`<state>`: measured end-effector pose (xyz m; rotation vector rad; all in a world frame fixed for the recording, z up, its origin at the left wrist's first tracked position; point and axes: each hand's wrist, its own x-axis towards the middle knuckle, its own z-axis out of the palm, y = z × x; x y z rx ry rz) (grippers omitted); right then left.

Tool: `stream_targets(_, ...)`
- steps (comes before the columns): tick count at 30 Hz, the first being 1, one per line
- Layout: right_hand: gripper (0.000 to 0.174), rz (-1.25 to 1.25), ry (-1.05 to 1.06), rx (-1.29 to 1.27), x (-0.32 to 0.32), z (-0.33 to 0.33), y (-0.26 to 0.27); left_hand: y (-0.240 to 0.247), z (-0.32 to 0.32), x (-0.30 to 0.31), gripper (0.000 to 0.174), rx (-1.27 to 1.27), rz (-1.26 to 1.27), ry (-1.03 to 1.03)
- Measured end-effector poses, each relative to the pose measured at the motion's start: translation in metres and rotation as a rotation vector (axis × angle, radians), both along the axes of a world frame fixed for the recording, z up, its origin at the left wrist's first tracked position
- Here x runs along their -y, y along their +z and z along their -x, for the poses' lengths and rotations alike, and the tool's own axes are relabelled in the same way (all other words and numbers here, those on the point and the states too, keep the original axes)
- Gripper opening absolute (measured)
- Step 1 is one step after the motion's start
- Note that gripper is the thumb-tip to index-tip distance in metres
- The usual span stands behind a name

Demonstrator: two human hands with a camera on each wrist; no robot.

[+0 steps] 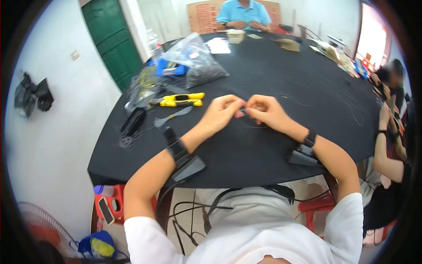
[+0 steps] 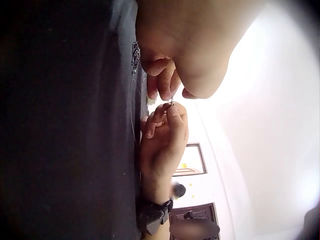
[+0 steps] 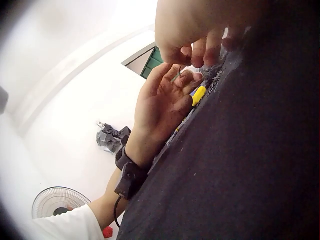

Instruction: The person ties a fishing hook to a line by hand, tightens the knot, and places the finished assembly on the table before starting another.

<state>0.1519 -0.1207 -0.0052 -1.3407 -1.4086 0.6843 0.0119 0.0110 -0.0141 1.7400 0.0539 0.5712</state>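
Over the black-covered table [image 1: 281, 163], both hands meet fingertip to fingertip in front of the body. My left hand [image 1: 220, 113] pinches one end of a thin, wire-like piece [image 2: 172, 101] between thumb and finger. From the other side, my right hand [image 1: 273, 115] pinches the same piece, thumb against curled forefinger. A fine pale strand [image 1: 257, 127] curves out beneath the right hand. Fingers hide most of the small piece, so I cannot tell its exact kind. In the right wrist view the left palm [image 3: 160, 107] faces the camera.
Left of the hands lie yellow-handled pliers [image 1: 182, 103], a bundle of grey strands [image 1: 173, 116] and a black case [image 1: 133, 122]. Behind them sits a clear plastic bag [image 1: 204, 66] of dark pieces, with a blue box [image 1: 171, 68]. Other people sit across and at right.
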Motion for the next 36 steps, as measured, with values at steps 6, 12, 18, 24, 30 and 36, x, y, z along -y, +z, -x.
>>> stream_targets(6,0.013,-0.003,-0.003,0.022,0.0005,0.0015,0.0013,0.0001,0.0050,-0.0008,0.024,-0.072,-0.096,0.095)
stream_targets(12,0.013,-0.029,-0.038,0.010,0.0001,0.0005,0.0000,-0.0022,0.0032,-0.0035,0.021,-0.102,-0.215,0.119)
stream_targets(18,0.015,-0.031,-0.075,0.029,0.0002,0.0004,0.0011,-0.0002,0.0041,-0.0006,0.018,-0.043,-0.173,0.118)
stream_targets(24,0.012,-0.010,-0.085,0.000,-0.0001,0.0018,0.0014,-0.0027,0.0009,-0.0012,0.017,-0.006,-0.157,0.125)
stream_targets(30,0.013,-0.015,-0.070,-0.066,-0.0009,0.0015,0.0014,-0.0032,0.0004,-0.0023,0.017,-0.001,-0.071,0.103)
stream_targets(36,0.017,-0.013,-0.049,-0.083,-0.0002,-0.0001,0.0019,0.0042,0.0058,0.0001,0.016,-0.041,-0.001,0.079)
